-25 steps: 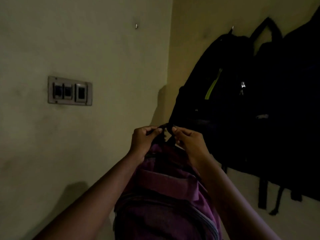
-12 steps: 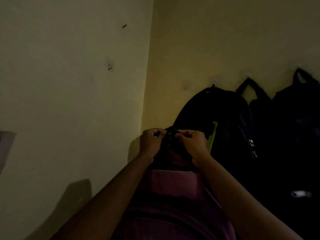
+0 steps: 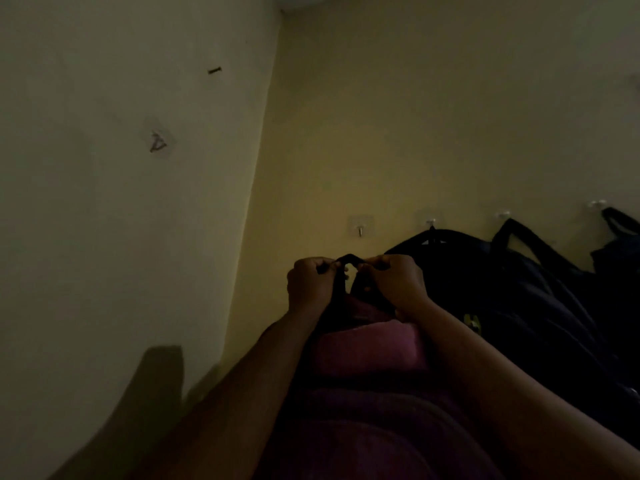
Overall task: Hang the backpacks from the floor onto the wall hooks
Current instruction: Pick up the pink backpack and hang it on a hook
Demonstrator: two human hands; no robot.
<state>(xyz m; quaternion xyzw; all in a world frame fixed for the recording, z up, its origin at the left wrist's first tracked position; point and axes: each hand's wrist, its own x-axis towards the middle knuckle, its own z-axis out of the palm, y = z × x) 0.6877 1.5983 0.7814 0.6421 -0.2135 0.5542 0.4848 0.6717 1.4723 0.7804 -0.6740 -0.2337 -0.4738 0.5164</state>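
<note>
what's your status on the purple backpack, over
Left hand, right hand both pinch top loop of purple backpack. Loop just below bare hook, not on yet. Black backpack close on right.

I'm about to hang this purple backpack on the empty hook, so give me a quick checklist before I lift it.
Grip: left hand and right hand both pinch the loop of the purple backpack: ok.
Hook free: the hook above the hands is bare: ok.
Loop at hook height: it sits below the hook: not ok.
Loop spread open: a small gap shows under it: ok.
Room beside the hanging black backpack: cannot tell.
</note>
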